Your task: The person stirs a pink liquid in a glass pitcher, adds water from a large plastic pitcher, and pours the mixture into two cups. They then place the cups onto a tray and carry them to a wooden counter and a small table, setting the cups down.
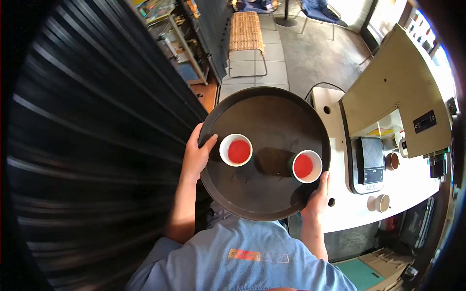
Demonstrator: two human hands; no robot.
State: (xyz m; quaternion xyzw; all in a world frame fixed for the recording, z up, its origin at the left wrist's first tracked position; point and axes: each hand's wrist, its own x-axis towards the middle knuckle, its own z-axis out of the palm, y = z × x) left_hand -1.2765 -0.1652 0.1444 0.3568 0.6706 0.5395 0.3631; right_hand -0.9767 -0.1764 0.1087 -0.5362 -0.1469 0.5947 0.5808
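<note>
A round dark serving tray is held level in front of my body. My left hand grips its left rim, thumb on top and fingers beneath. On the right, my right hand holds the lower right rim, its fingers partly hidden. Two white cups of red liquid stand upright on the tray. One cup is near my left thumb; the other cup stands close to my right fingertips.
Corrugated dark wall panels run along my left. A white counter on the right bears a black digital scale, small cups and a beige machine. Ahead stand a wicker bench and blue chairs.
</note>
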